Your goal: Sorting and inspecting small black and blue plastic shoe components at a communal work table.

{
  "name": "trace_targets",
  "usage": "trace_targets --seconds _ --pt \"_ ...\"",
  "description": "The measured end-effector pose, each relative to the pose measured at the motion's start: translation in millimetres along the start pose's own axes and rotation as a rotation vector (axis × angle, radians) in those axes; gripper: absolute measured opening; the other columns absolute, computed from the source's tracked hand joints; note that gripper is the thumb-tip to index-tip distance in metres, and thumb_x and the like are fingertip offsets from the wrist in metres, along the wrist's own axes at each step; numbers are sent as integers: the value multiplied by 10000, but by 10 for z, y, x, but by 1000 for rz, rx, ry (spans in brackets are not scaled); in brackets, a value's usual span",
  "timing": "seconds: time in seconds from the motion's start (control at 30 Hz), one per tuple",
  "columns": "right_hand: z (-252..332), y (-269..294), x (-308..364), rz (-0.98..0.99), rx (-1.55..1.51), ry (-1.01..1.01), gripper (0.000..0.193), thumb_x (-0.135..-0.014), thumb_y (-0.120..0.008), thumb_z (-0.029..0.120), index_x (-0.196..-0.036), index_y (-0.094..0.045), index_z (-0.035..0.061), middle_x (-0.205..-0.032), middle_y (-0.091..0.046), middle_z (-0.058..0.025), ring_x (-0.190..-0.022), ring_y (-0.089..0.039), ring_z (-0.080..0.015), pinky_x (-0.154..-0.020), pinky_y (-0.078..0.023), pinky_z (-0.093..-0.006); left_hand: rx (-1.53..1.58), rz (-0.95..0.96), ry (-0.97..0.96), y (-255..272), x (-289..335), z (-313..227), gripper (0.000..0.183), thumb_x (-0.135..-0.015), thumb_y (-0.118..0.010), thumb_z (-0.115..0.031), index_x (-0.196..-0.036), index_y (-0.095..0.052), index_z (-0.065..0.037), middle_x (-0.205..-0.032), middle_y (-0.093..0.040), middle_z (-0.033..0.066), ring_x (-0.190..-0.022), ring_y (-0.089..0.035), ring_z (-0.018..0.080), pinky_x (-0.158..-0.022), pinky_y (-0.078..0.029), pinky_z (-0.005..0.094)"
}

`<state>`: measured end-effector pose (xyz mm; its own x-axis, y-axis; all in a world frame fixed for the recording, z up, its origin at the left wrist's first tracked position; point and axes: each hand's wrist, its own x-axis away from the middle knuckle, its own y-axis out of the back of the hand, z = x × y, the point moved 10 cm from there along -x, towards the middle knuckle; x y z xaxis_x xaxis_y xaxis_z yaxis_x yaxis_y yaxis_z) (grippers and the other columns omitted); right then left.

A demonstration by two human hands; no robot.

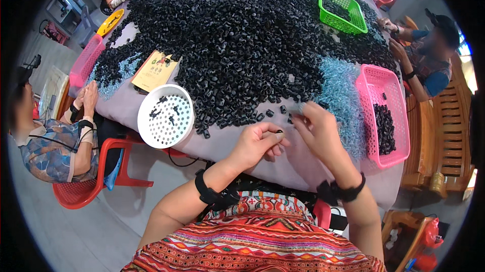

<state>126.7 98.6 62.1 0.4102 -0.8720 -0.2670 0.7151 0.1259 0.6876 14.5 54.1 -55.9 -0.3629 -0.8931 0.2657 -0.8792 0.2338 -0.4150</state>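
Observation:
My left hand [258,143] is closed in a pinch over the near table edge. A small black plastic piece [279,131] shows between its thumb and forefinger. To its right, my right hand [319,128] is raised beside a heap of small clear bluish plastic pieces [341,97]. Its fingers curl together, blurred at the tips, with a pale smear there that I cannot identify. Just beyond both hands spreads a large heap of small black plastic pieces [242,44], with a few loose black ones [270,113] at its edge.
A white perforated bowl [166,139] holds a few black pieces, near a yellow booklet [154,72]. At right stands a pink basket [371,143] with black pieces; a green basket [343,25] sits farther back. Other people sit around the table, one at left on a red chair [83,191].

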Motion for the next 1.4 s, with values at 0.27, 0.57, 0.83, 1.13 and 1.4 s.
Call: trace_targets --seconds 0.27,0.57,0.83,1.13,1.4 --pt "-246 -638 -480 114 421 200 50 -803 -635 81 -829 -609 46 -823 -616 -112 -855 -632 -324 -734 -518 -441 -60 -53 -62 248 53 -89 164 -1011 -573 -124 -1100 -617 7 -983 -730 120 -701 -658 83 -615 -544 219" --pt "-302 -736 -540 -8 450 183 88 -795 -635 72 -877 -606 52 -810 -615 -134 -839 -630 -333 -727 -523 -444 -44 -108 -19 310 -1 -61 182 -1005 -568 -87 -1149 -604 18 -988 -717 113 -707 -639 77 -638 -553 233" --pt "-249 -389 -449 183 -117 -88 126 -785 -619 26 -896 -651 -24 -685 -645 -142 -583 -621 -207 -587 -513 -329 -96 -141 27 319 36 -58 200 -1004 -567 -79 -1177 -604 15 -990 -710 80 -720 -629 72 -664 -548 232" --pt "117 -323 -140 329 -50 88 118 -765 -663 28 -803 -565 -27 -714 -639 -184 -649 -649 -326 -615 -512 -389 -81 -72 31 135 -16 -7 216 -989 -598 -91 -1170 -636 21 -994 -709 52 -722 -633 74 -670 -541 227" --pt "355 -412 -105 339 133 268 152 -730 -657 -5 -860 -578 5 -736 -623 -168 -726 -640 -396 -670 -508 -463 -294 -77 -84 78 41 -136 243 -978 -578 -61 -1174 -632 72 -961 -692 55 -711 -635 86 -666 -534 233"
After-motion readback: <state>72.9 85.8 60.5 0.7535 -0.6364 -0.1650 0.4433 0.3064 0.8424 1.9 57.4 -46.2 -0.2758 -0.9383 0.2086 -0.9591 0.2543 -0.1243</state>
